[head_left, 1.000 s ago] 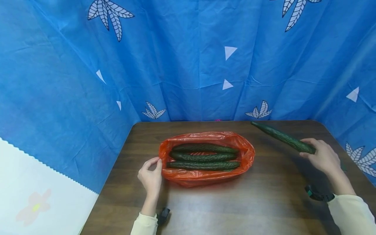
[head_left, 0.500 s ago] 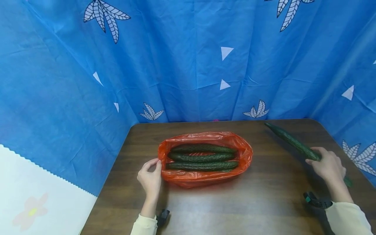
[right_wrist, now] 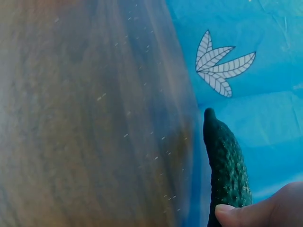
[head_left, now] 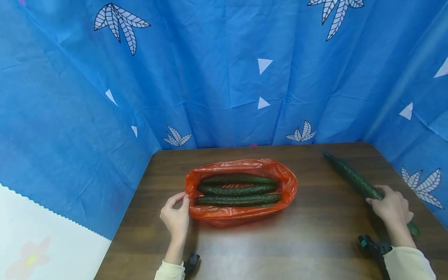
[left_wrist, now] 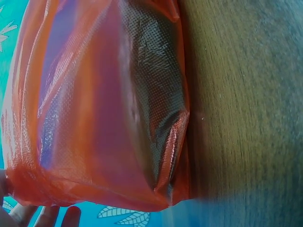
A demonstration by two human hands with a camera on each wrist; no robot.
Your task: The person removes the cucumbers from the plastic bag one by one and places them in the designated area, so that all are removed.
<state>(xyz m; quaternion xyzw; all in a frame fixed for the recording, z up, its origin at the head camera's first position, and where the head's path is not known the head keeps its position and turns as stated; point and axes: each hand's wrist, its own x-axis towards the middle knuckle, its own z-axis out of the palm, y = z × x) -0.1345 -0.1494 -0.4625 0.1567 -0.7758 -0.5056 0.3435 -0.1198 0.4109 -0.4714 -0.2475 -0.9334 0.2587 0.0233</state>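
Observation:
An orange-red plastic bag (head_left: 224, 220) stands with its mouth spread wide at the middle of the table. Inside lie three dark green cucumbers (head_left: 238, 200), side by side and lengthwise. At the bag's left rim, my left hand (head_left: 176, 217) pinches the plastic between thumb and fingers. My right hand (head_left: 392, 206) grips another cucumber (head_left: 350, 173) at the table's right side, its far end pointing back and left. In the right wrist view my thumb (right_wrist: 227, 215) presses on this bumpy cucumber (right_wrist: 227, 161). The left wrist view shows the bag's wall (left_wrist: 94, 118) close up, with dark shapes through it.
A brown wooden table (head_left: 280, 249) carries everything. Blue cloth (head_left: 217, 77) with white leaf prints hangs behind it and along both sides. White cloth (head_left: 42, 225) lies to the left. Dark bands with small devices (head_left: 376, 247) sit at both wrists.
My right hand has brought its cucumber down and toward the right edge of the table, with the cucumber turned steeper. My left hand keeps its pinch on the bag; the head view has shifted slightly.

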